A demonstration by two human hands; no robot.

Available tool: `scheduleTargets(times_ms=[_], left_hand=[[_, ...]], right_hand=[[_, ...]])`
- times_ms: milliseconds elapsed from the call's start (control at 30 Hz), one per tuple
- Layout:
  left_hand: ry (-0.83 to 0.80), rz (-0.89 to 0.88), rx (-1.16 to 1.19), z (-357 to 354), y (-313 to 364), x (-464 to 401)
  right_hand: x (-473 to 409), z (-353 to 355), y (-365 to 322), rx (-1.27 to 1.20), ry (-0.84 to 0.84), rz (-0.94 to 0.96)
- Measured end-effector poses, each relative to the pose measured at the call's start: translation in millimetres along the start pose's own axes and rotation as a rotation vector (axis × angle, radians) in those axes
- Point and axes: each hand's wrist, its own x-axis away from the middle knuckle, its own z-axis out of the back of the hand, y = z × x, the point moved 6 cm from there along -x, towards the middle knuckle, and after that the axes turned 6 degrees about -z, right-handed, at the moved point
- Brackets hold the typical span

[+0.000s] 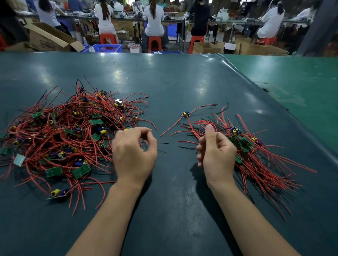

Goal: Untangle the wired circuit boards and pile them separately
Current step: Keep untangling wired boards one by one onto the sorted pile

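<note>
A big tangled heap of wired circuit boards, green boards with red and black wires, covers the left of the dark mat. A smaller sorted pile of boards lies at the right, its wires fanned toward me. One single board sits just behind that pile, its red wire running down toward my right hand. My left hand hovers at the heap's right edge, slightly blurred, fingers loosely curled with nothing seen in them. My right hand is at the sorted pile's left edge, thumb up, fingers curled round red wires of that pile.
The dark green mat ends at a raised edge on the right, with a lighter green surface beyond. Past the far edge are cardboard boxes, blue crates, red stools and seated people at other benches.
</note>
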Motion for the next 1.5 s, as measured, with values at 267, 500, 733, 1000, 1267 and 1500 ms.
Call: scheduleTargets(times_ms=[267,500,733,1000,1267,1500], left_hand=[[-0.353,0.397,-0.536,-3,-57,1],[-0.309,0.351,-0.553,5,-58,-6],[-0.180,0.293,-0.202,11,-42,-6],[0.103,-0.047,0.014,22,-2,-7],[0.132,-0.108,0.602,5,25,8],[-0.011,0.378,1.107,-16,13,4]], right_hand=[[-2,-1,4,0.055,-0.032,-0.036],[-3,-2,4,0.061,-0.030,-0.045],[-2,-3,3,0.085,-0.047,-0.033],[-2,-5,3,0.132,-0.067,-0.013],[7,-23,4,0.328,-0.311,0.086],[13,-28,-3,0.303,-0.406,0.119]])
